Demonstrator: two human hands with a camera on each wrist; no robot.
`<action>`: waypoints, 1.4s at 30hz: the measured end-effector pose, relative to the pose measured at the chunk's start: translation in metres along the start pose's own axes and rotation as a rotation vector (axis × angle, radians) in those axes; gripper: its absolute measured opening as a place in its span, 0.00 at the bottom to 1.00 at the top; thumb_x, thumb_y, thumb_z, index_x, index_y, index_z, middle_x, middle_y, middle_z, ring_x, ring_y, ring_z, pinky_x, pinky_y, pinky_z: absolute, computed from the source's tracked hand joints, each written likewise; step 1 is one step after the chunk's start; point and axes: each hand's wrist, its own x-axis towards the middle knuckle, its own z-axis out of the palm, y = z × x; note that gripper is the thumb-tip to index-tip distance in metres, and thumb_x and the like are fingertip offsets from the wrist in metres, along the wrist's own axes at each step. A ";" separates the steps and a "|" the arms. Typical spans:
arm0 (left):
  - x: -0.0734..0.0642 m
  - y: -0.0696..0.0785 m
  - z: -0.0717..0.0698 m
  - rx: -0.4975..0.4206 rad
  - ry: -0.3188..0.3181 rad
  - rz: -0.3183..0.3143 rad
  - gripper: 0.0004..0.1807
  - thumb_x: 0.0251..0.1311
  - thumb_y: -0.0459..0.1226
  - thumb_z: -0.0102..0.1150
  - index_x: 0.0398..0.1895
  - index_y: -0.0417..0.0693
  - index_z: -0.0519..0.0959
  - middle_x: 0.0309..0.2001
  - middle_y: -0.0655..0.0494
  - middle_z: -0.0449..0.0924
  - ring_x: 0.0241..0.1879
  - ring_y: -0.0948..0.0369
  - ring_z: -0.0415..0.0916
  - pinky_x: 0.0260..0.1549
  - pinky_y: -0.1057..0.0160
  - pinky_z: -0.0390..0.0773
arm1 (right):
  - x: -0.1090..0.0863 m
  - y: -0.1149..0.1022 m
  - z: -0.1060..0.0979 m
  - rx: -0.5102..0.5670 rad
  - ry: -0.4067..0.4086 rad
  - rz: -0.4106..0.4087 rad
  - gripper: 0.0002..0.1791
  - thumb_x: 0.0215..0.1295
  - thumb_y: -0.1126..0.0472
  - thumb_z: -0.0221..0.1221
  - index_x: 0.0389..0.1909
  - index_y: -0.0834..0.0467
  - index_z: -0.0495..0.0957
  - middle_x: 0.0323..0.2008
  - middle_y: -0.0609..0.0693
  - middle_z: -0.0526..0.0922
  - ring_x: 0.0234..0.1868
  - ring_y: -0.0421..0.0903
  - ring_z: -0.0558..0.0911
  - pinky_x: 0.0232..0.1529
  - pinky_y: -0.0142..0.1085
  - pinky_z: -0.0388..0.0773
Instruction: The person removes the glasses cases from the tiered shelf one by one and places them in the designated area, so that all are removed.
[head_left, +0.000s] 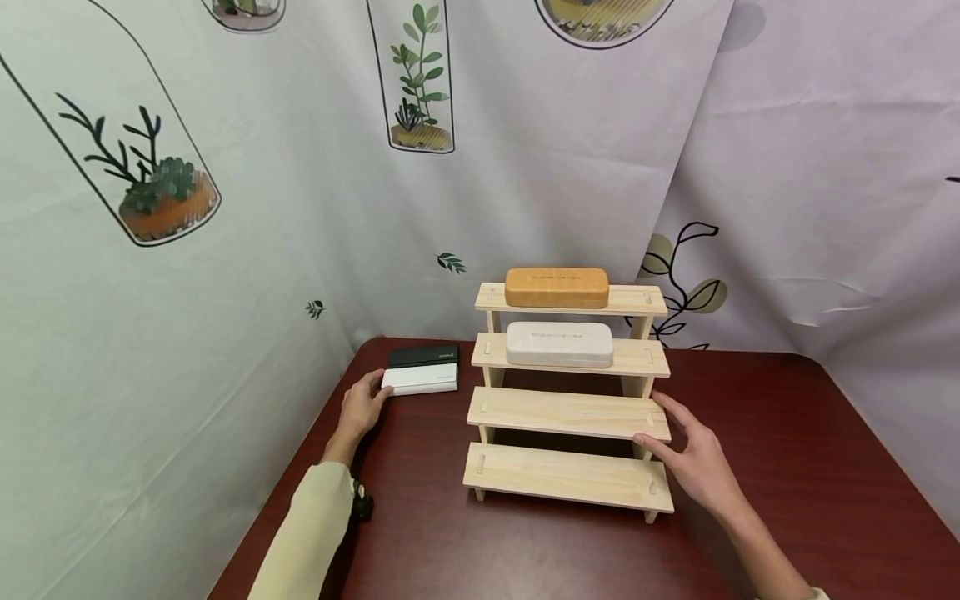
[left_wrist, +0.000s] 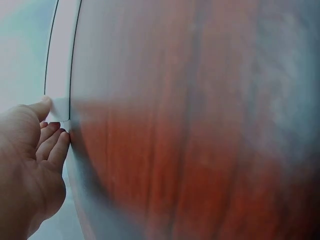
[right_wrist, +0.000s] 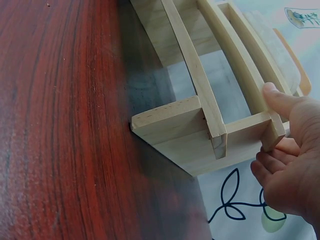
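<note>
A four-tier wooden stand (head_left: pixel 570 475) stands on the table. On its top tier lies an orange-brown glasses case (head_left: pixel 557 288), and on the tier below lies a white glasses case (head_left: pixel 559 345). To the left, a slim white case (head_left: pixel 420 377) lies in front of a black one (head_left: pixel 423 356). My left hand (head_left: pixel 362 407) holds the slim white case by its left end, thumb on one side and fingers on the other. At the stand's right side, my right hand (head_left: pixel 697 458) grips the end of the third tier, with the thumb (right_wrist: pixel 270 88) on the board.
The dark red wooden table (head_left: pixel 420 533) extends around the stand. A white cloth (head_left: pixel 300 192) printed with plants hangs along the back and left. A dark band (head_left: pixel 362 502) is on my left wrist.
</note>
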 end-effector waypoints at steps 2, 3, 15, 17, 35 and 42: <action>0.000 0.002 0.000 0.003 0.010 -0.006 0.29 0.79 0.38 0.60 0.77 0.37 0.69 0.73 0.35 0.71 0.76 0.40 0.63 0.73 0.37 0.63 | 0.000 0.000 0.000 0.005 -0.001 0.001 0.42 0.66 0.56 0.75 0.77 0.62 0.68 0.67 0.66 0.78 0.60 0.23 0.73 0.52 0.14 0.68; 0.001 0.002 0.000 0.005 0.014 -0.009 0.29 0.79 0.38 0.60 0.77 0.37 0.70 0.73 0.35 0.72 0.75 0.40 0.64 0.73 0.37 0.63 | 0.000 0.000 0.000 0.005 -0.001 0.001 0.42 0.66 0.56 0.75 0.77 0.62 0.68 0.67 0.65 0.78 0.60 0.23 0.73 0.52 0.14 0.68; 0.006 0.007 0.003 0.000 0.075 -0.055 0.25 0.78 0.41 0.61 0.72 0.39 0.76 0.68 0.37 0.78 0.72 0.41 0.69 0.72 0.38 0.64 | 0.001 -0.001 -0.001 -0.015 -0.003 0.006 0.43 0.67 0.55 0.75 0.78 0.61 0.68 0.69 0.66 0.77 0.65 0.55 0.78 0.53 0.15 0.67; 0.007 0.007 0.004 0.001 0.089 -0.064 0.25 0.78 0.41 0.62 0.71 0.39 0.77 0.67 0.38 0.79 0.72 0.41 0.70 0.73 0.38 0.64 | 0.001 -0.002 -0.001 -0.010 -0.005 0.007 0.43 0.67 0.55 0.75 0.78 0.61 0.68 0.69 0.66 0.77 0.65 0.57 0.77 0.53 0.15 0.67; 0.012 0.010 0.007 -0.026 0.197 -0.115 0.20 0.73 0.40 0.67 0.62 0.38 0.84 0.58 0.37 0.85 0.64 0.41 0.77 0.69 0.38 0.66 | -0.001 -0.001 0.000 -0.001 -0.003 0.011 0.42 0.66 0.56 0.75 0.77 0.62 0.68 0.69 0.65 0.77 0.62 0.34 0.77 0.51 0.14 0.68; 0.010 0.011 0.006 -0.049 0.184 -0.126 0.22 0.73 0.41 0.67 0.63 0.38 0.83 0.59 0.37 0.84 0.65 0.41 0.76 0.69 0.38 0.67 | 0.000 -0.001 0.000 0.006 -0.002 0.001 0.42 0.66 0.56 0.75 0.77 0.62 0.68 0.68 0.66 0.78 0.57 0.21 0.72 0.51 0.14 0.69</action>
